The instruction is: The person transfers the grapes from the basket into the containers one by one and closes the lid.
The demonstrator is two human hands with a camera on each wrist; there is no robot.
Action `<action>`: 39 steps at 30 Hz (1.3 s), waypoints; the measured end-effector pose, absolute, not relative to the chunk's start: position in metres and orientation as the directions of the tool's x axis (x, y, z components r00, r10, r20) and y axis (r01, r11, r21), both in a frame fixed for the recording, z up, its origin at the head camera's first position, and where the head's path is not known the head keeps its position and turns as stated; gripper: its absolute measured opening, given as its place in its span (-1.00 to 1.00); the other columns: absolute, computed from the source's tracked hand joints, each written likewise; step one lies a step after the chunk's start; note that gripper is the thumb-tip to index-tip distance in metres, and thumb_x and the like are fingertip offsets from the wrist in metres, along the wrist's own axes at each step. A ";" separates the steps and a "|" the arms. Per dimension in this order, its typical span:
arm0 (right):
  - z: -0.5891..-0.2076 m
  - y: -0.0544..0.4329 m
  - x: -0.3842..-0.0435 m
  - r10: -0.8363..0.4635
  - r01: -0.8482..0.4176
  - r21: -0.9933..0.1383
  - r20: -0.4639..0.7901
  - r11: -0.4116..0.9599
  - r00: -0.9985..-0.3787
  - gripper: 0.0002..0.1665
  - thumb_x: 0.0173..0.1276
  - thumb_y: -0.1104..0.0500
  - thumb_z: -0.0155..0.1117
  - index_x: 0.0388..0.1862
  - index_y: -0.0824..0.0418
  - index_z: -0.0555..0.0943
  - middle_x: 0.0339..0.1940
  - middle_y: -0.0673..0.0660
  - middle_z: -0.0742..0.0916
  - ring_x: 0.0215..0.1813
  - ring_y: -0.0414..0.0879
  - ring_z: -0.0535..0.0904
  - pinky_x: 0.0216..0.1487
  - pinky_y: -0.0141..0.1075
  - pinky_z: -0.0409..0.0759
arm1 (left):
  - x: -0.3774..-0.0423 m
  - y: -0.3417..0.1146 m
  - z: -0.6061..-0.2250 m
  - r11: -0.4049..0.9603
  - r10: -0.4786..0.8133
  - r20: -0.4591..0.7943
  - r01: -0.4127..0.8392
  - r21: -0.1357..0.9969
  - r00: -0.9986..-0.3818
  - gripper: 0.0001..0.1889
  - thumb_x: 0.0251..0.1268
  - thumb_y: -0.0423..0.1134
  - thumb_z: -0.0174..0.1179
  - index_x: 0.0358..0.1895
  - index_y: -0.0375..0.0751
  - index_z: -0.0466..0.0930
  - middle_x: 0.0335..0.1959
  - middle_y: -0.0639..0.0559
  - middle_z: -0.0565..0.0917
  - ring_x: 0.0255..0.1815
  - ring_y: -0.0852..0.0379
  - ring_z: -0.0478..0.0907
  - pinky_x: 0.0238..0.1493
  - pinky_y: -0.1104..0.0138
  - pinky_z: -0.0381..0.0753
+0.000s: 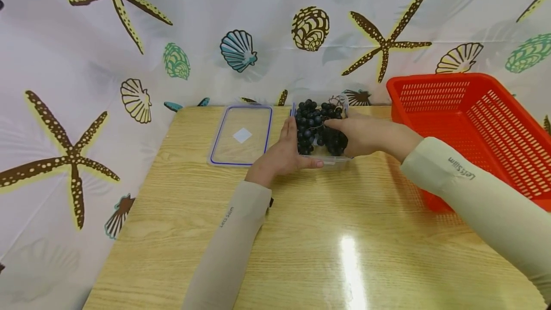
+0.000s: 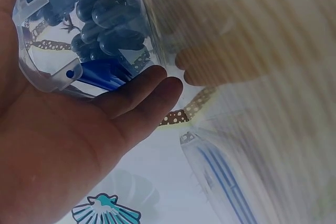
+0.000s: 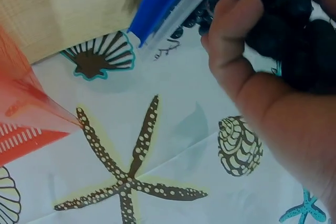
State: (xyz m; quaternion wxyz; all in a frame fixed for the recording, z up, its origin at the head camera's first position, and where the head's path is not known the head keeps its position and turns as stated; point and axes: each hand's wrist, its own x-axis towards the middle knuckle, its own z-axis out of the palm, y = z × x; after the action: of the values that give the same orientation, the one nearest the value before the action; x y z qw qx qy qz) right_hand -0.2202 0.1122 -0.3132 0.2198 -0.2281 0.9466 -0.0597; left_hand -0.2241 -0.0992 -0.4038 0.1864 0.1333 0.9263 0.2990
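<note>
Bunches of dark grapes [image 1: 306,121] fill a clear plastic container [image 1: 333,160] at the back of the table. My left hand [image 1: 281,157] rests against its left side, fingers straight along the wall and thumb at the front edge. In the left wrist view the grapes [image 2: 107,11] show through the clear wall, near a blue clip [image 2: 105,73]. My right hand [image 1: 361,133] reaches over the container's right side into the grapes. The right wrist view shows bent fingers of the right hand [image 3: 283,108] holding dark grapes [image 3: 268,35], partly hidden by the hand.
Left of the container lies a clear lid [image 1: 251,153] with a blue seal. A large red basket [image 1: 439,157] stands at the right, beside my right forearm. Behind the wooden table [image 1: 310,233] hangs a cloth [image 1: 267,4] printed with shells and starfish.
</note>
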 end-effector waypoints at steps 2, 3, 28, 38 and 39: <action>-0.313 0.112 -0.220 -0.468 -0.411 -0.224 -0.401 0.884 -0.787 0.00 0.26 0.32 0.40 0.64 0.10 0.20 0.50 0.54 0.20 -0.16 0.10 0.57 -0.31 -0.16 0.58 | -0.224 -0.099 -0.404 0.786 0.357 -0.263 0.136 0.604 -0.896 0.47 0.02 0.43 0.37 0.58 0.00 -0.70 0.61 0.04 -0.60 0.26 -0.17 0.51 0.01 0.08 0.59; -0.312 0.113 -0.219 -0.476 -0.416 -0.232 -0.394 0.879 -0.786 -0.01 0.25 0.34 0.39 0.63 0.10 0.21 0.51 0.54 0.19 -0.11 0.12 0.58 -0.29 -0.15 0.58 | -0.224 -0.099 -0.405 0.786 0.356 -0.263 0.135 0.603 -0.897 0.47 0.02 0.43 0.37 0.58 0.01 -0.70 0.61 0.05 -0.60 0.29 -0.18 0.49 0.02 0.08 0.59; -0.327 0.103 -0.211 -0.486 -0.439 -0.324 -0.076 0.838 -0.871 -0.34 0.35 0.17 0.45 0.38 0.31 0.48 0.45 0.42 0.39 0.38 0.31 0.40 0.27 0.11 0.46 | -0.225 -0.095 -0.404 0.770 0.374 -0.267 0.137 0.623 -0.888 0.48 0.00 0.42 0.39 0.58 0.00 -0.71 0.60 0.06 -0.62 0.47 -0.17 0.28 0.23 0.05 0.47; -0.319 0.116 -0.210 -0.385 -0.358 -0.175 -0.159 0.917 -0.909 -0.35 0.33 -0.03 0.48 0.19 0.40 0.54 0.00 0.32 0.67 -0.02 0.19 0.61 0.01 0.07 0.59 | -0.225 -0.095 -0.402 0.798 0.339 -0.283 0.114 0.592 -0.897 0.48 0.00 0.42 0.39 0.58 0.03 -0.71 0.61 0.06 -0.60 0.48 -0.18 0.26 0.18 0.06 0.51; -0.319 0.115 -0.209 -0.377 -0.344 -0.206 -0.149 0.916 -0.914 -0.35 0.32 -0.01 0.48 0.20 0.37 0.52 0.01 0.32 0.64 -0.05 0.19 0.60 -0.01 0.06 0.59 | -0.225 -0.095 -0.402 0.797 0.339 -0.285 0.114 0.593 -0.896 0.48 0.00 0.42 0.39 0.58 0.03 -0.71 0.62 0.06 -0.60 0.48 -0.18 0.27 0.18 0.06 0.51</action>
State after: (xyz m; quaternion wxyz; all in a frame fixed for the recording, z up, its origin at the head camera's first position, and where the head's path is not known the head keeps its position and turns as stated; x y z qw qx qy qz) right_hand -0.2089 0.1149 -0.3194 0.0930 -0.1851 0.9743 -0.0883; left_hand -0.2254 -0.0954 -0.4024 0.1920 0.1220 0.9284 0.2939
